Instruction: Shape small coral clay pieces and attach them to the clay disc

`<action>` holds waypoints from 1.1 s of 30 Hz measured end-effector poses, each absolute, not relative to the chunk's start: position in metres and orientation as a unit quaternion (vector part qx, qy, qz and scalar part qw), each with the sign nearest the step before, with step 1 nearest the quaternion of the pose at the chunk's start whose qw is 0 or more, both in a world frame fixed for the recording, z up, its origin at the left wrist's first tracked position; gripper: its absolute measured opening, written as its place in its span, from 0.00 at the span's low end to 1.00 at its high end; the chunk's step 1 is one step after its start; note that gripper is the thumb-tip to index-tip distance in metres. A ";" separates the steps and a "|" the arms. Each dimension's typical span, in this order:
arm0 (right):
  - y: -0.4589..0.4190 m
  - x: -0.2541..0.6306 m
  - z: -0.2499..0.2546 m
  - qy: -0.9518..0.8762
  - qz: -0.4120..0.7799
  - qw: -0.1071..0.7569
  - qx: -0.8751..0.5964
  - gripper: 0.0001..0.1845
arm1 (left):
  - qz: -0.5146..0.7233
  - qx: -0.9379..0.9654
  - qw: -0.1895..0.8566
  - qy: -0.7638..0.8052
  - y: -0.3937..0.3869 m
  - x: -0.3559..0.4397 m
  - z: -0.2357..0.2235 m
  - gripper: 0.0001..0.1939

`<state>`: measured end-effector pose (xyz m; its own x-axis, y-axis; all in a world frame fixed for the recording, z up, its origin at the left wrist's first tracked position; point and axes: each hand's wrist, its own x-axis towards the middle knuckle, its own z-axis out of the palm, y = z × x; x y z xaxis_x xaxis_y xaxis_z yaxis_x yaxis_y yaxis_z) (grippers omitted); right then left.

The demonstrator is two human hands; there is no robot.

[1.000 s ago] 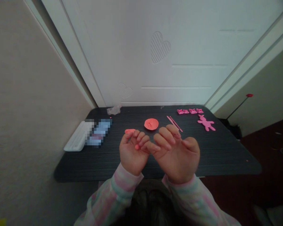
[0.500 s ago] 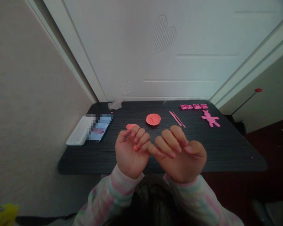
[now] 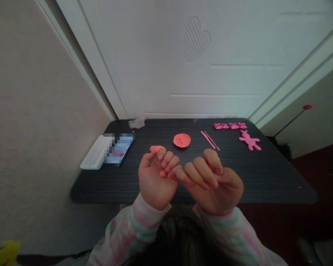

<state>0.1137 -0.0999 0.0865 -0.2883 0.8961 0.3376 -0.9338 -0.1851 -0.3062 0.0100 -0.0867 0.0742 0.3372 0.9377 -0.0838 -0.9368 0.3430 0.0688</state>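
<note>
My left hand (image 3: pixel 158 181) is turned palm up above the front of the table, its fingers curled over a small ball of orange clay (image 3: pixel 163 173). Close beside it, my right hand (image 3: pixel 213 184) has its fingers bent, with the thumb and forefinger pressed together. Whatever may be between those fingertips is too small to make out. The little fingers of both hands meet or overlap. Just beyond my left fingertips lies a flat piece of orange clay (image 3: pixel 157 148), partly hidden by them. Further back sits a round, shallow orange clay dish (image 3: pixel 182 140).
Two pink clay tools (image 3: pixel 210 140) lie right of the dish. A pink bear-like figure (image 3: pixel 250 140) and several pink bow-like pieces (image 3: pixel 229 126) are at the far right. On the left are a white case (image 3: pixel 96 153), a phone (image 3: pixel 120 149) and crumpled clear plastic (image 3: pixel 137 123).
The view has shifted slightly. My right thumb and forefinger have drawn closer together, and the fingers have tilted a little. My left hand still cups the clay ball.
</note>
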 end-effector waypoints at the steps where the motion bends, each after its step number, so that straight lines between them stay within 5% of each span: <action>1: -0.099 0.115 0.086 -0.225 0.768 0.599 0.041 0.13 | 0.571 0.005 0.819 0.056 -0.087 0.010 0.074 0.09; 23: -0.101 0.119 0.082 -0.146 0.780 0.609 0.010 0.08 | 0.550 0.022 0.831 0.087 -0.092 0.015 0.078 0.14; 33: -0.106 0.114 0.090 -0.220 0.766 0.604 0.016 0.14 | 0.578 0.017 0.805 0.130 -0.089 0.015 0.077 0.12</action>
